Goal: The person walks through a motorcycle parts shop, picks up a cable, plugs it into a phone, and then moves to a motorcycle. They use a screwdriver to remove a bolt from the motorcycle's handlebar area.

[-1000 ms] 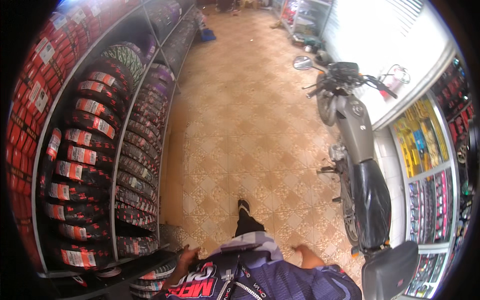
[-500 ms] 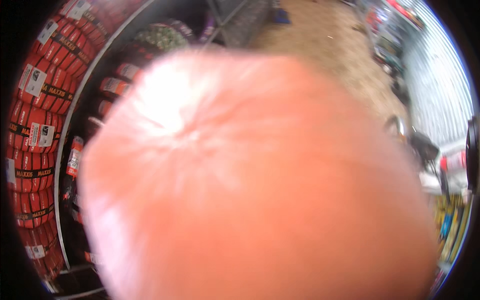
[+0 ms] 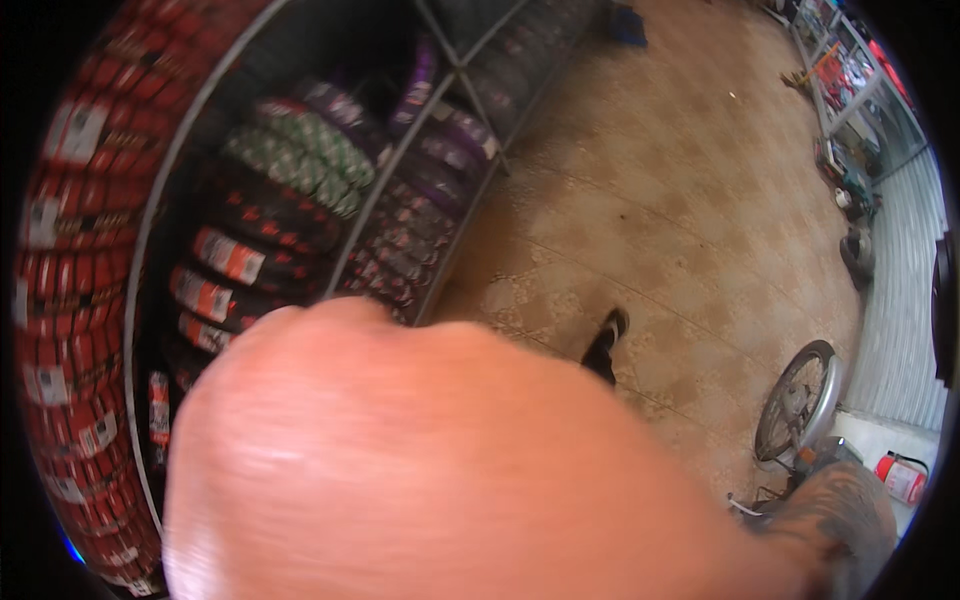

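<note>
Very close to the camera, my right hand [image 3: 430, 450] fills the lower middle, blurred, with its back and knuckles toward me. Its fingers are hidden, so I cannot see whether it holds anything. A tattooed forearm [image 3: 845, 505] runs in from the lower right. My left hand is out of sight. Left of the right hand stands a metal rack [image 3: 150, 230] of motorcycle tyres. Red-wrapped tyres [image 3: 80, 320] fill its left side, and dark tyres with orange labels [image 3: 235, 255] lie just above the knuckles.
A patterned tile floor [image 3: 660, 240] stretches ahead. A small dark shape [image 3: 603, 345] with some white is on it, its kind unclear. At the right are a spoked motorcycle wheel [image 3: 800, 400], a red-and-white container [image 3: 902, 478], a corrugated metal wall [image 3: 905, 260] and a glass display case [image 3: 860, 90].
My right hand has dropped lower and covers less of the picture. The floor, the dark shape, the wheel and my forearm now show. The view has shifted too.
</note>
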A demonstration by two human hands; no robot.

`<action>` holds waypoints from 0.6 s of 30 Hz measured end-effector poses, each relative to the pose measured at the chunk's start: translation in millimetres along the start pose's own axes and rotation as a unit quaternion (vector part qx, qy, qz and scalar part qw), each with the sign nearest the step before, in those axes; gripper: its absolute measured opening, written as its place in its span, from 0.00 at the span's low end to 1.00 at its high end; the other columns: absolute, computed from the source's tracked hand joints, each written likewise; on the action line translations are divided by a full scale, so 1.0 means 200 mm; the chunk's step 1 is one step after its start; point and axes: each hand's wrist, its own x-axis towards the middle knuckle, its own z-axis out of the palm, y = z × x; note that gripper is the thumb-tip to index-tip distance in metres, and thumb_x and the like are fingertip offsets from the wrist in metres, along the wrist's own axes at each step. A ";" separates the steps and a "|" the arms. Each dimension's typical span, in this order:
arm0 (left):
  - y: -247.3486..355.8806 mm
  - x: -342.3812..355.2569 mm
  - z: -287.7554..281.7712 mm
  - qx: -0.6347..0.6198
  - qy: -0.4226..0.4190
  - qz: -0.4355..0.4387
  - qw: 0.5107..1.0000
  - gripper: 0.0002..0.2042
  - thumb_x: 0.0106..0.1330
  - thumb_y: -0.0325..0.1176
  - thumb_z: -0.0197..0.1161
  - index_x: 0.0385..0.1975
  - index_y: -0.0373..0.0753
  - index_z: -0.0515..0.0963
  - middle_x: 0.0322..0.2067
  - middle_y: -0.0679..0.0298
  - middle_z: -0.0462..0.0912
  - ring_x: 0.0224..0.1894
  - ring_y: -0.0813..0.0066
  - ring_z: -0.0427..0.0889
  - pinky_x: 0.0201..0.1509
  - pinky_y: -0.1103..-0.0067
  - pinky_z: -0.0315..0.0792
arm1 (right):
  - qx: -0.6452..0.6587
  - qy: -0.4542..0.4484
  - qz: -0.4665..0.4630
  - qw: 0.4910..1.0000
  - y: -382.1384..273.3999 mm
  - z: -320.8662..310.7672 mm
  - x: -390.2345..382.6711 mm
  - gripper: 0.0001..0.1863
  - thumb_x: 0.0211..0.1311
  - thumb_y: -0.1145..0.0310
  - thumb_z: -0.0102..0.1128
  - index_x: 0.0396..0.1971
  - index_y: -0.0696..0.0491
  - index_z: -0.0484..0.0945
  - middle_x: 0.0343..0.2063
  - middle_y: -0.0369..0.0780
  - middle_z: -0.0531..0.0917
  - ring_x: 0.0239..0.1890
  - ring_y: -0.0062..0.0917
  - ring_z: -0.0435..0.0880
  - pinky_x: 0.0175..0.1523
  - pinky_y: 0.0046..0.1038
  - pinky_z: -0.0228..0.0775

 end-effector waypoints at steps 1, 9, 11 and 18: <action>0.09 0.08 -0.01 -0.010 -0.002 -0.006 1.000 0.55 0.57 0.41 0.75 0.74 0.41 0.35 0.22 0.67 0.73 0.24 0.78 0.72 0.27 0.79 0.72 | 0.005 -0.002 0.003 1.000 0.09 -0.06 -0.12 0.15 0.61 0.60 0.57 0.40 0.56 0.80 0.33 0.50 0.83 0.35 0.44 0.84 0.40 0.36 0.79; 1.19 0.69 0.08 -0.008 0.022 -0.032 0.999 0.54 0.54 0.42 0.76 0.74 0.40 0.40 0.46 0.55 0.79 0.33 0.72 0.79 0.33 0.79 0.76 | 0.049 -0.041 0.096 0.993 0.93 -0.72 -1.10 0.17 0.59 0.59 0.59 0.41 0.55 0.82 0.34 0.50 0.85 0.37 0.41 0.85 0.42 0.34 0.80; 1.48 0.88 0.14 -0.019 0.036 0.030 0.999 0.52 0.60 0.37 0.71 0.74 0.41 0.36 0.31 0.63 0.73 0.26 0.77 0.72 0.27 0.79 0.69 | 0.068 -0.052 0.161 0.983 1.18 -0.89 -1.35 0.17 0.59 0.59 0.59 0.41 0.55 0.83 0.34 0.50 0.85 0.37 0.41 0.86 0.43 0.33 0.80; 2.49 1.63 0.36 -0.106 -0.095 0.129 0.981 0.54 0.56 0.37 0.75 0.73 0.41 0.37 0.35 0.60 0.75 0.21 0.79 0.67 0.22 0.79 0.66 | 0.167 0.092 0.590 0.785 2.03 -1.19 -2.58 0.20 0.63 0.54 0.57 0.38 0.58 0.82 0.33 0.52 0.84 0.42 0.42 0.84 0.48 0.36 0.77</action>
